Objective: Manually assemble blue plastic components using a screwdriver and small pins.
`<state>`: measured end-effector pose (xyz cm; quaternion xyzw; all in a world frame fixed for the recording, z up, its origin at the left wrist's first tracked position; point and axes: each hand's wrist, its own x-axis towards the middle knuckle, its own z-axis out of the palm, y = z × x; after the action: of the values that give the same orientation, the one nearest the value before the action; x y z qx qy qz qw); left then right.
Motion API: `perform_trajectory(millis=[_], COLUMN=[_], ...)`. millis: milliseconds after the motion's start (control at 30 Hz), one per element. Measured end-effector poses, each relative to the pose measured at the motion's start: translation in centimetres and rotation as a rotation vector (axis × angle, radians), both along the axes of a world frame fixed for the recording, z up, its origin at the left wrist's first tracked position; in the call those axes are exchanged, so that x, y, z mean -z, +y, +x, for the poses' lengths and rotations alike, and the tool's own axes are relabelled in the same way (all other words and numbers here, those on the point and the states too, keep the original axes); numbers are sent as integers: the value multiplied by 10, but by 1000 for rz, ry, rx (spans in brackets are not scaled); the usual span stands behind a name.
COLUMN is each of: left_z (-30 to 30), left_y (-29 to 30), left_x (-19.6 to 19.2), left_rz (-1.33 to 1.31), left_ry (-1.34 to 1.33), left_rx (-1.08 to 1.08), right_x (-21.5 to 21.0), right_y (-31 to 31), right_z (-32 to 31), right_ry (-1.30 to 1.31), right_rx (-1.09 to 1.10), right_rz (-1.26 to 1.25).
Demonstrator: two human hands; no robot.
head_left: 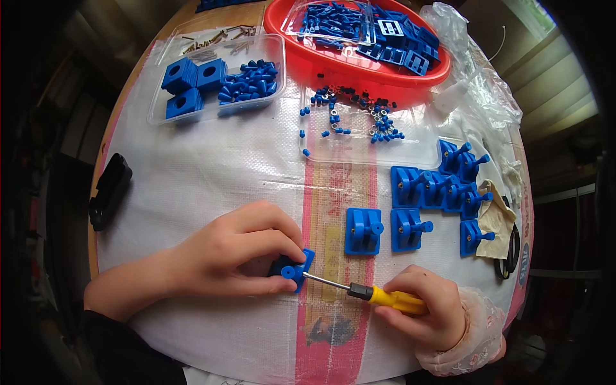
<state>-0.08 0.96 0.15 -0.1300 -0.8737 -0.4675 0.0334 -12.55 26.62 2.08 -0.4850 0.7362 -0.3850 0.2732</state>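
Near the front middle of the table, my left hand (247, 250) closes round a small blue plastic bracket (299, 269) with a square base and a round knob. The fingers hide part of it. My right hand (423, 305) grips the yellow handle of a screwdriver (388, 299). Its metal shaft points left, and the tip meets the bracket's side; a screw there is too small to make out. Just beyond, two similar blue brackets (363, 231) stand on the cloth, with several more assembled ones (427, 186) grouped at the right.
A clear tray (154, 106) at the far left holds blue blocks, pegs and screws. At the back is a red basin (410, 80) full of blue parts. A clear lid (359, 157) carries small caps and nuts. A black object (110, 191) lies left; plastic bags (481, 96) lie right.
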Motion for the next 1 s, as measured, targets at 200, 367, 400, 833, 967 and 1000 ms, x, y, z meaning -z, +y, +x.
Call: perform_trajectory(millis=[200,367,400,833,967,1000], left_z=[2,2,2,1,1,2], left_y=[0,1,1,2,2,2], left_x=[-1,-1,0,-1,-1,-1], left_rz=[-35,-73,-68,-41,-26,-24], left_ry=[23,42,43,27,19,17], left_rx=[-1,5,6,11,8,7], right_x=[0,1,1,2,2,2], right_y=[-1,-1,-1,0,0,-1], right_z=[1,1,2,5,4,4], right_ry=[38,46,54,130,128,126], right_rx=[-23,-1,8,7,6,1], right_rz=[3,-29,-47,-53,-67,-70])
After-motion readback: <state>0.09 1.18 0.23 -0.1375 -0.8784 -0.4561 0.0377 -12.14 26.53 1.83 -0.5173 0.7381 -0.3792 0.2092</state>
